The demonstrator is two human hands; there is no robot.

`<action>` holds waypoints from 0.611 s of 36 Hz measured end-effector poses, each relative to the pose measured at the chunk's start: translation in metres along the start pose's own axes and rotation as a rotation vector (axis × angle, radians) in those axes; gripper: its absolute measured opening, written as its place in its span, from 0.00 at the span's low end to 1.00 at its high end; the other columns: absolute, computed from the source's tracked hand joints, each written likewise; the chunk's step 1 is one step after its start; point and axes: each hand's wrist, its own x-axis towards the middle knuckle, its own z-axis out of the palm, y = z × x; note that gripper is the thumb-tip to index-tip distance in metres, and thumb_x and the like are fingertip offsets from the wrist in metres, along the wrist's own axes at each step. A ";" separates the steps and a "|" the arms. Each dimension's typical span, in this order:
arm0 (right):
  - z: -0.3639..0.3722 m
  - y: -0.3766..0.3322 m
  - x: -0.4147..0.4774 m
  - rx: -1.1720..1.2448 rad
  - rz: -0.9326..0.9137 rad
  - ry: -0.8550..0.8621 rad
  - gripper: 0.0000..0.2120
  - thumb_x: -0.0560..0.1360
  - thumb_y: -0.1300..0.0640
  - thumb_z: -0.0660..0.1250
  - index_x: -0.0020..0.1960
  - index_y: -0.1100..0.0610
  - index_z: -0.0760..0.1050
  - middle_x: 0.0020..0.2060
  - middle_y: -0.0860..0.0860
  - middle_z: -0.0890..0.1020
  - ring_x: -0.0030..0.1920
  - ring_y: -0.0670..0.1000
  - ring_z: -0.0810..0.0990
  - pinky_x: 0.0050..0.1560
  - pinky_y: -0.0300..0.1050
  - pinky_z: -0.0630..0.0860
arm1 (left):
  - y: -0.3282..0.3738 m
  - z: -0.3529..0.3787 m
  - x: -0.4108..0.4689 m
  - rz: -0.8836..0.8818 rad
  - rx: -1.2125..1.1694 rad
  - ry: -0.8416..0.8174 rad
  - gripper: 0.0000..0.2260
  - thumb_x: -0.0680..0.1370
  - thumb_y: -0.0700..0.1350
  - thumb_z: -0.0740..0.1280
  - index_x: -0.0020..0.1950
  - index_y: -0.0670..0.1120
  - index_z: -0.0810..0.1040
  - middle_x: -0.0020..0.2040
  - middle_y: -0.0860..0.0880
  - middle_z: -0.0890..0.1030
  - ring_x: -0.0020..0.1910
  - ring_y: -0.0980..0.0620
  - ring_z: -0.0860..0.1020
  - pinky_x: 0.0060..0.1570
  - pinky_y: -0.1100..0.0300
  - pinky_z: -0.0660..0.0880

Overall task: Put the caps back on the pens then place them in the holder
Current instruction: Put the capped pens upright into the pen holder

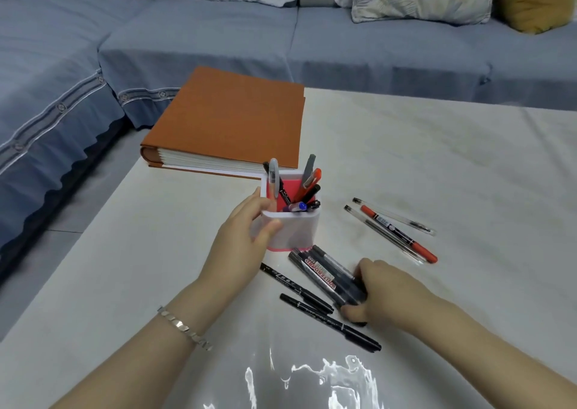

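Observation:
A white holder (296, 229) with a pink inside stands on the table, with several capped pens upright in it. My left hand (246, 221) grips its left side, thumb on the front wall. Just in front of the holder lies a bunch of black markers (324, 273); my right hand (377, 290) is curled round their near ends. Two thin black pens (307, 293) lie loose to the left of that hand. To the right lie a red-capped marker (399, 235) and two clear pens (396, 216).
A thick orange album (231, 118) lies on the white table (452, 165) behind the holder. A blue-covered sofa (187, 43) runs along the far side and the left. Glare spots the table's near edge.

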 end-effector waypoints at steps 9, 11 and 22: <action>0.013 0.026 0.001 0.128 -0.146 0.174 0.14 0.72 0.44 0.65 0.40 0.49 0.62 0.39 0.47 0.67 0.40 0.48 0.69 0.38 0.41 0.64 | 0.000 -0.001 0.000 -0.003 -0.006 -0.001 0.05 0.77 0.46 0.63 0.49 0.56 0.70 0.63 0.53 0.74 0.66 0.55 0.69 0.59 0.58 0.69; 0.009 0.034 -0.002 0.176 -0.145 0.202 0.16 0.72 0.42 0.65 0.37 0.47 0.60 0.35 0.43 0.68 0.35 0.43 0.69 0.32 0.38 0.63 | 0.000 -0.001 0.000 0.000 -0.013 0.000 0.05 0.77 0.46 0.63 0.49 0.56 0.70 0.64 0.53 0.74 0.66 0.54 0.69 0.60 0.56 0.70; -0.049 0.049 -0.030 0.260 -0.305 0.376 0.07 0.71 0.49 0.67 0.41 0.45 0.69 0.30 0.44 0.77 0.36 0.41 0.75 0.36 0.34 0.68 | -0.001 -0.001 0.001 0.031 -0.041 0.005 0.09 0.77 0.46 0.63 0.42 0.61 0.69 0.63 0.54 0.74 0.68 0.55 0.67 0.63 0.51 0.70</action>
